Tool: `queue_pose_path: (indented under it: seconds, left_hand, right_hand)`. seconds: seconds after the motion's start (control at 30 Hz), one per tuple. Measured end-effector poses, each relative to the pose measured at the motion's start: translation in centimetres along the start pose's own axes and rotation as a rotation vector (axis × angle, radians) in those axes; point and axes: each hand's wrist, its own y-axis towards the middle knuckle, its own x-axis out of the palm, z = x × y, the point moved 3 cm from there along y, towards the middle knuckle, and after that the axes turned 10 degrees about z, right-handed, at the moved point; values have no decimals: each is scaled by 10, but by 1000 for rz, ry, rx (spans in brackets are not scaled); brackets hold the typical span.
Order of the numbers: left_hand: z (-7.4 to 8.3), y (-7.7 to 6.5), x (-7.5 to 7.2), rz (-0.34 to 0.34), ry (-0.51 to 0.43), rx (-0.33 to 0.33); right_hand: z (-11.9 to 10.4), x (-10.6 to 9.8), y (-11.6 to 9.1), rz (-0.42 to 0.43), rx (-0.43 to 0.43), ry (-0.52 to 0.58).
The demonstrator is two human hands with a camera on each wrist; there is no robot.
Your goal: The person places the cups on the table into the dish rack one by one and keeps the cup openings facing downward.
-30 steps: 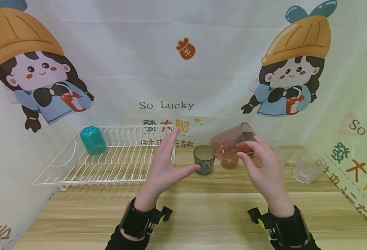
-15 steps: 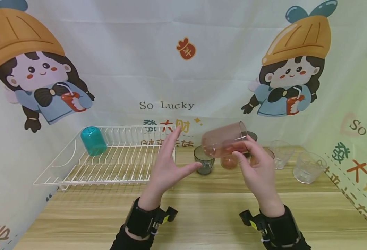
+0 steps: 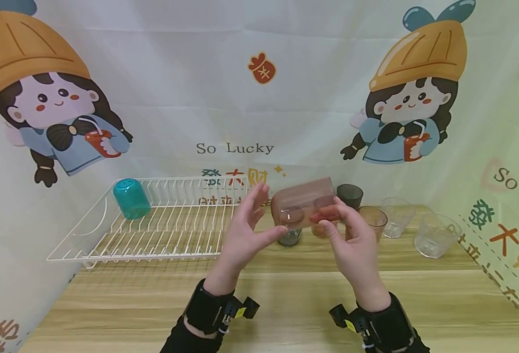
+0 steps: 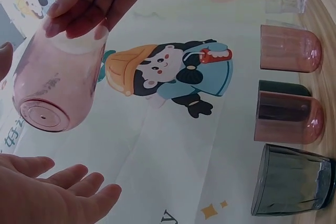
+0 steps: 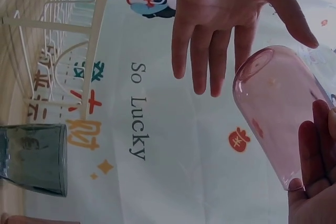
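Note:
A translucent pink glass (image 3: 303, 202) is in the air, tilted nearly on its side with its base toward the left. My right hand (image 3: 354, 245) pinches it near the rim, fingers and thumb on opposite sides. My left hand (image 3: 244, 238) is close to the base, fingers spread and thumb apart. In the left wrist view the left fingers (image 4: 63, 192) stand clear of the base; whether the thumb touches it I cannot tell. Behind the held glass, a grey glass (image 3: 290, 238) on the table is partly hidden.
On the left stands a white wire dish rack (image 3: 149, 257), with a teal cup (image 3: 131, 198) upside down at its back left. Further right are a dark glass (image 3: 350, 196), a pink tumbler (image 3: 374, 220) and clear glasses (image 3: 436, 238). A printed cloth (image 3: 259, 108) hangs behind.
My right hand has carried the pink glass left and slightly down, away from the other glasses. My left hand has shifted a little right, so the glass base is now beside it.

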Motion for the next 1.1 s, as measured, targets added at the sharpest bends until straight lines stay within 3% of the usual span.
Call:
queue_pose_path:
  seconds: [0.3,0.63,1.1]
  left_hand:
    - [-2,-2,9,-19,-122,-29]
    - [2,-5,15,-34,-226,-62]
    - [2,-7,15,-38,-236,-33]
  right_hand:
    - [3,5,-7,22,72,116]
    - [6,9,-14,28,153,157]
    - [10,12,-21,39,157,205]
